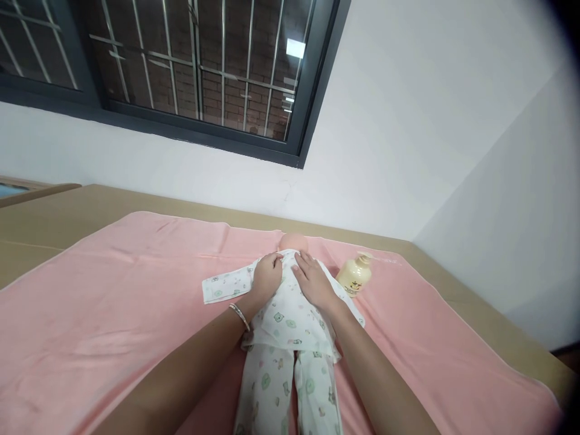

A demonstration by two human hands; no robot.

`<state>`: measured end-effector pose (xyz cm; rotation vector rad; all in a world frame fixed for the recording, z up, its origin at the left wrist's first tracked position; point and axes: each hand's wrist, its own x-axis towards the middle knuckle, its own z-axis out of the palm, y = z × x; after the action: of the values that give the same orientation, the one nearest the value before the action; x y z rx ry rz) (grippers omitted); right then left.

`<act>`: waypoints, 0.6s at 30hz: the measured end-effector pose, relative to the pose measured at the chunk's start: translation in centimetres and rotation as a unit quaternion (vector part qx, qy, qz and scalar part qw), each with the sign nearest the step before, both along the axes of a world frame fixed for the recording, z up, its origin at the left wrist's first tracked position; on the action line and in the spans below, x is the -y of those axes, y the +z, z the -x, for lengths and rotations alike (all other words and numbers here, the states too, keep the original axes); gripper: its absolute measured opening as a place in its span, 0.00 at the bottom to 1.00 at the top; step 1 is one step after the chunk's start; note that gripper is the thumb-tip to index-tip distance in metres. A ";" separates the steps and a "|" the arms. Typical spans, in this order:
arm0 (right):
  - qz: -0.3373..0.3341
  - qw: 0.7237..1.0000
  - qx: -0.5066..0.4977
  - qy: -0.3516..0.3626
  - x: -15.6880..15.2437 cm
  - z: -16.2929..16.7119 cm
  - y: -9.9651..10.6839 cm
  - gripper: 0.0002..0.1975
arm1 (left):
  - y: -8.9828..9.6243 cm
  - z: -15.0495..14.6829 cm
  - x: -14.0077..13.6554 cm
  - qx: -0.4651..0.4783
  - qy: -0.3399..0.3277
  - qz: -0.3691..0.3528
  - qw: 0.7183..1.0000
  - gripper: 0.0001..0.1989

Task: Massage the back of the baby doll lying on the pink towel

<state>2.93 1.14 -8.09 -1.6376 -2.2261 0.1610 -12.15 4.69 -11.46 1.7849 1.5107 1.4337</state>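
Forearms (181, 368): bare, reaching in from the lower edge, 1 on each side of the trousers.
Trousers (267, 386): white with a print of green shapes and small figures; 2 legs laid side by side, a narrow gap between them, tops covered by the shirt hem.
Bangle (239, 315): shiny, around the left wrist.
Shirt (290, 323): same print, spread front up over the trouser tops, under both hands, its collar just below the doll head.
Left hand (267, 278): on the shirt's upper left side, fingers curled into a loose fist, thumb toward the middle; cannot tell whether any fabric is pinched inside.
Right hand (315, 283): palm down on the shirt's upper right side, fingers extended and nearly flat, gripping nothing.
Sleeves: left sleeve (229, 285) stretched out sideways; right sleeve (356, 311) slanting down past the right wrist.
Doll head (294, 242): peach-coloured, only a rounded part showing above the collar.
Pump bottle (356, 277): pale yellow with dark print, just beside the right sleeve.
Pink cloth (136, 290): beneath all of these, lightly creased, with a pale edge.
Bench (67, 208): tan, visible around the cloth.
Wall (385, 121): white, meeting another at the right corner.
Window (203, 133): dark frame, metal bars (223, 60), brickwork (231, 109) behind them.
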 end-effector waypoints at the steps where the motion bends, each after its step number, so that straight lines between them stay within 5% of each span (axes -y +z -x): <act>1: -0.004 1.000 0.004 -0.023 0.1 0.1 0.0 0.29 | 0.0 0.0 0.0 -0.002 0.002 0.001 1.000 0.14; 5: -0.014 0.993 0.035 -0.114 1.3 1.3 0.4 0.28 | 0.3 -0.1 0.0 -0.051 -0.005 -0.004 0.999 0.14; 11: -0.033 0.993 0.019 -0.107 0.9 0.8 0.9 0.24 | 1.2 -0.6 0.6 -0.187 -0.009 -0.002 0.982 0.15; 18: -0.065 0.991 0.057 -0.098 0.1 0.6 0.3 0.22 | 1.4 -1.0 0.9 -0.226 0.028 0.037 0.973 0.14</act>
<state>2.30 1.01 -7.76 -1.8208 -2.0904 -0.1295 -11.19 3.78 -10.02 2.1357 1.8145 1.0183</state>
